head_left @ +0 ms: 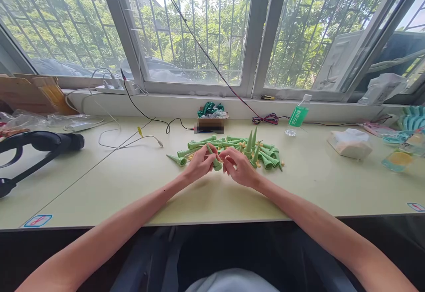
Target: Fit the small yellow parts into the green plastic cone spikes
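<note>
My left hand (200, 164) is closed round a green plastic watering spike (216, 164). The spike's wider collared end points down and right, toward my other hand. Close beside it, my right hand (241, 167) has its fingers bent and pinched together near the spike; whatever lies between the fingertips is too small to make out. Behind both hands spreads a pile of similar green spikes (268, 158), with small yellow pieces among them. Several spikes stand upright (248, 145) to the right of my hands. A single spike (177, 159) lies at the pile's left end.
A small box (212, 114) with green and clear wrapping stands behind the pile. Right of it are a bottle (298, 117) and a tissue pack (350, 144). A black headset (36, 150) and a white cable (133, 142) lie left. Windows rise behind the table (133, 203).
</note>
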The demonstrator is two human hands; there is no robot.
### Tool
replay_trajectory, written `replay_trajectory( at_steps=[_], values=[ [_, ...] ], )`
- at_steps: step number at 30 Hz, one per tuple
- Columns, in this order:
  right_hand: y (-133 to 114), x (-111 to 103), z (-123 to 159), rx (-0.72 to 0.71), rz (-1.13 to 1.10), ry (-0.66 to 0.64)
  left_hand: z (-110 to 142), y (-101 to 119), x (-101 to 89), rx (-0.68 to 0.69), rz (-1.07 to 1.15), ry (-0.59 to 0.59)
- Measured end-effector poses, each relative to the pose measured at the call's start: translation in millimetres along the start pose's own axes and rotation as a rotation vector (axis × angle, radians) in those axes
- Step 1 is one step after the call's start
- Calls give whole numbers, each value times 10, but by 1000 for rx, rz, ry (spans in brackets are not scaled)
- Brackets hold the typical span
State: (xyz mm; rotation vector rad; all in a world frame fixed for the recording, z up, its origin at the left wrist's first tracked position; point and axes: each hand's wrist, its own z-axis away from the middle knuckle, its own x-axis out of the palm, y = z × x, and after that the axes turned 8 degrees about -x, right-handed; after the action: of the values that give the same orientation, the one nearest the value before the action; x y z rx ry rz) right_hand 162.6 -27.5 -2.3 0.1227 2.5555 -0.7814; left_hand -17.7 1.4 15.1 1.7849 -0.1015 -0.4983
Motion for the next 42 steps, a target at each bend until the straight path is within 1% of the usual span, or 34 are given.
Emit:
replay_trajectory(
  at_steps=[6,11,18,23,28,35,42],
  values=[
    [0,0,-2,1,-9,7,0,-4,-5,18,28,-13],
    [-14,-6,-10,-4,-1,-8,-14,-17,-10,29,32,3],
    [-2,-3,-6,-4,-19,-13,-9,-6,-7,20,58,-11],
    [-34,-5,-16,37,-43,11,-7,-13,-10,37,76,-22],
    [-59,-14,-30,53,-8,46,-4,-16,-16,52,103,-36],
    [11,2,-12,78,15,58,1,-15,-13,53,108,-23],
    [57,21,-4,103,13,63,0,-40,-4,58,63,-17]
  ],
)
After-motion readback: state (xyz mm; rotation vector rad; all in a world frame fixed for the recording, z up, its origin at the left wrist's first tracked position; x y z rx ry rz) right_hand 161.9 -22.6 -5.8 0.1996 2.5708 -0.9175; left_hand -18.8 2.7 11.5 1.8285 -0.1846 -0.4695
